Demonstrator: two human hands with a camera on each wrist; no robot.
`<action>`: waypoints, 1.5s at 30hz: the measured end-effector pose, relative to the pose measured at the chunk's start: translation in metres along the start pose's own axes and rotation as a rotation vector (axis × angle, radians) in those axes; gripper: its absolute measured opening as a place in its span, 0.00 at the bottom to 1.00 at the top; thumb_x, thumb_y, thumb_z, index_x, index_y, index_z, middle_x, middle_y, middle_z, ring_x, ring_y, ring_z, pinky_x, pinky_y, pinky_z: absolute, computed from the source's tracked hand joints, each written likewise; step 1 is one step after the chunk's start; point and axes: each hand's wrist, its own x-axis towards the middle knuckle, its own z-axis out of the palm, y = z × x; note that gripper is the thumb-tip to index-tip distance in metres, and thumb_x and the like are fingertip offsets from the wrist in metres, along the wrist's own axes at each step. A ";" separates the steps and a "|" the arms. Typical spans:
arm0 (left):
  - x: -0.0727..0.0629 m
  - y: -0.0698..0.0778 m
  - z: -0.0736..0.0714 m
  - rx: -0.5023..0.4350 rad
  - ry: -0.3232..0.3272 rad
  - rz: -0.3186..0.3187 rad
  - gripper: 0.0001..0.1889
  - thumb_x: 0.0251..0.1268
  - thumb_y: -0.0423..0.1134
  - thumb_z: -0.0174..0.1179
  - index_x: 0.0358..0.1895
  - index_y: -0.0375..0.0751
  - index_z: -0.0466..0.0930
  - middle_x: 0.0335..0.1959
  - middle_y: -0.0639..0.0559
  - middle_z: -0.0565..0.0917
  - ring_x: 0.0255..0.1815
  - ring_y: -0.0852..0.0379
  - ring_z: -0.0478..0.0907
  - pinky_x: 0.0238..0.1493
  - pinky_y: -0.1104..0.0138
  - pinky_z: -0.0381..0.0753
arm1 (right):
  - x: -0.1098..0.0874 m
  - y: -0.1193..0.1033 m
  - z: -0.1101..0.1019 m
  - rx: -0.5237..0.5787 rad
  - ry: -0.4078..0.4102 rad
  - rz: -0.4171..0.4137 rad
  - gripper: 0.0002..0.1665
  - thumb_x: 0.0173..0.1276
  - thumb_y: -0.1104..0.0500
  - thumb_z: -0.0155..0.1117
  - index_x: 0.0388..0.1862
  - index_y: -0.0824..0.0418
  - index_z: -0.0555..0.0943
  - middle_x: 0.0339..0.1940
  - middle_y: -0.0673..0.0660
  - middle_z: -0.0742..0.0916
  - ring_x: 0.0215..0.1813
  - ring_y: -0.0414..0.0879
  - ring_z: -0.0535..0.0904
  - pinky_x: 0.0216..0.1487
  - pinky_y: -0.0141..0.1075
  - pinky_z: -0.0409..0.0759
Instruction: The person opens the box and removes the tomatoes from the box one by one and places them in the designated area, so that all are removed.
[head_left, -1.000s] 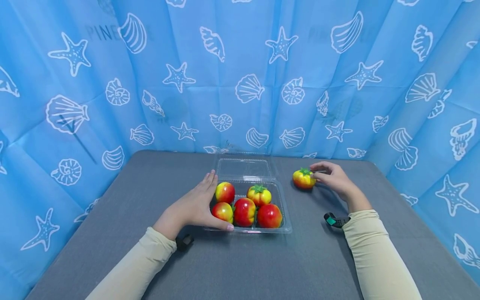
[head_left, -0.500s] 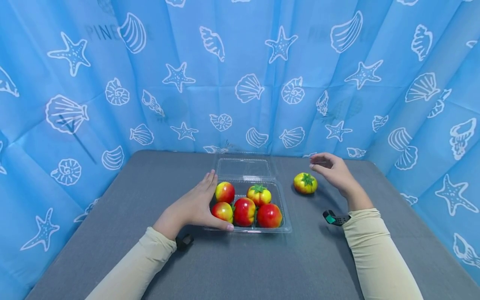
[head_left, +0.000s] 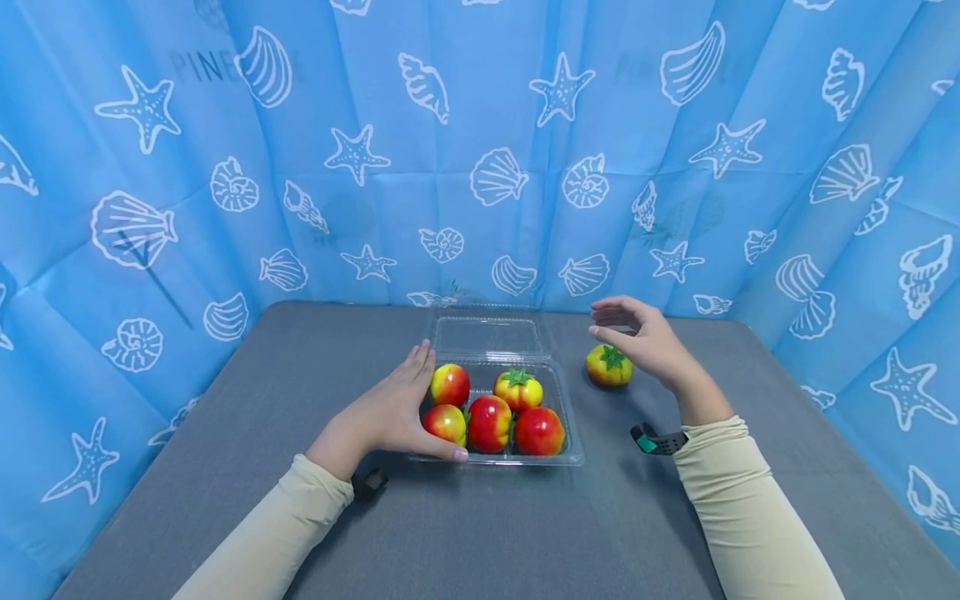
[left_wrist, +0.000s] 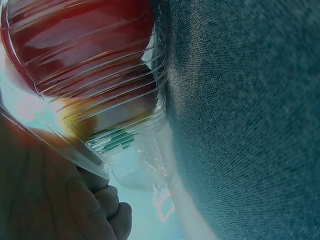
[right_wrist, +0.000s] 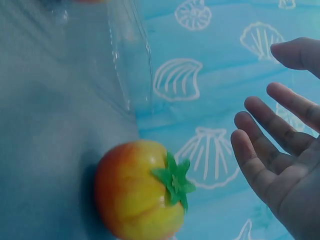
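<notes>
A clear plastic clamshell box (head_left: 573,446) holds several red-and-yellow tomatoes (head_left: 489,425), shiny and toy-like. My left hand (head_left: 382,412) rests along the box's left side, fingers fairly straight toward the back and thumb on the front rim. In the left wrist view, that hand (left_wrist: 55,195) lies against the clear wall. My right hand (head_left: 637,337) hovers over a lone tomato (head_left: 609,367) on the table, to the right of the box. The right wrist view shows this tomato's green star-shaped top, with the hand (right_wrist: 285,155) apart from it, fingers spread and holding nothing.
The box's lid (head_left: 487,333) stands open toward the back. A grey cloth (head_left: 525,533) covers the table. Behind and around it hangs a blue curtain (head_left: 450,192) with white shells and starfish. Black bands (head_left: 660,442) circle both wrists.
My right hand has let go of the lone tomato, lifted, and moved left above it. The tomato has turned so its green top faces forward. The left hand and box have stayed put.
</notes>
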 end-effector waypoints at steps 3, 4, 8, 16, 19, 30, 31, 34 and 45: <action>0.000 0.000 0.000 -0.001 -0.002 -0.001 0.79 0.36 0.84 0.70 0.89 0.48 0.38 0.91 0.50 0.36 0.91 0.43 0.38 0.78 0.35 0.68 | 0.000 -0.005 0.006 -0.029 -0.020 -0.015 0.27 0.79 0.51 0.67 0.70 0.61 0.76 0.68 0.63 0.83 0.70 0.59 0.80 0.66 0.41 0.84; 0.000 0.000 0.000 -0.001 -0.003 -0.001 0.79 0.36 0.84 0.70 0.89 0.48 0.39 0.91 0.50 0.36 0.91 0.43 0.37 0.78 0.35 0.68 | 0.000 -0.007 0.009 -0.036 -0.028 -0.020 0.27 0.79 0.51 0.68 0.69 0.61 0.76 0.68 0.62 0.83 0.70 0.59 0.80 0.68 0.46 0.83; 0.000 0.000 0.000 0.002 -0.001 -0.002 0.80 0.36 0.85 0.70 0.89 0.47 0.39 0.91 0.49 0.36 0.91 0.42 0.38 0.78 0.35 0.67 | 0.001 -0.009 0.017 -0.039 -0.065 -0.041 0.26 0.77 0.51 0.69 0.68 0.62 0.78 0.66 0.62 0.84 0.69 0.60 0.81 0.69 0.59 0.81; 0.000 -0.001 0.000 0.008 0.006 0.001 0.80 0.36 0.85 0.70 0.89 0.45 0.40 0.91 0.48 0.37 0.91 0.42 0.38 0.78 0.35 0.67 | 0.004 -0.009 0.028 -0.080 -0.158 -0.076 0.24 0.74 0.52 0.73 0.64 0.61 0.81 0.63 0.63 0.86 0.66 0.62 0.83 0.66 0.59 0.83; 0.000 -0.001 0.000 0.010 0.008 0.007 0.80 0.36 0.85 0.69 0.89 0.45 0.41 0.91 0.46 0.38 0.91 0.42 0.38 0.78 0.35 0.68 | 0.004 -0.008 0.032 -0.083 -0.198 -0.096 0.24 0.73 0.53 0.74 0.62 0.61 0.82 0.62 0.63 0.86 0.65 0.64 0.83 0.65 0.58 0.85; 0.000 0.000 0.000 0.008 0.002 0.006 0.79 0.37 0.85 0.70 0.89 0.44 0.40 0.91 0.48 0.35 0.91 0.43 0.37 0.79 0.36 0.65 | 0.001 -0.012 0.046 -0.081 -0.282 -0.133 0.25 0.70 0.53 0.75 0.63 0.60 0.83 0.62 0.66 0.86 0.63 0.63 0.83 0.63 0.54 0.85; 0.000 0.000 0.000 0.009 0.001 0.006 0.79 0.37 0.85 0.70 0.89 0.45 0.40 0.91 0.48 0.35 0.91 0.43 0.37 0.79 0.36 0.65 | 0.001 -0.013 0.047 -0.085 -0.288 -0.137 0.25 0.70 0.53 0.75 0.63 0.60 0.83 0.62 0.66 0.86 0.62 0.61 0.84 0.63 0.55 0.85; 0.000 0.000 0.000 0.010 -0.002 0.002 0.80 0.37 0.85 0.69 0.89 0.45 0.40 0.91 0.49 0.35 0.91 0.43 0.37 0.80 0.36 0.65 | 0.000 -0.015 0.051 -0.089 -0.307 -0.148 0.25 0.70 0.54 0.75 0.63 0.60 0.82 0.63 0.66 0.86 0.62 0.60 0.84 0.64 0.56 0.85; 0.001 -0.001 0.000 0.007 0.000 0.004 0.80 0.36 0.85 0.69 0.89 0.45 0.40 0.91 0.48 0.35 0.91 0.43 0.36 0.80 0.36 0.64 | 0.000 -0.014 0.063 -0.144 -0.330 -0.183 0.28 0.67 0.54 0.76 0.62 0.65 0.82 0.61 0.65 0.87 0.61 0.62 0.83 0.64 0.61 0.82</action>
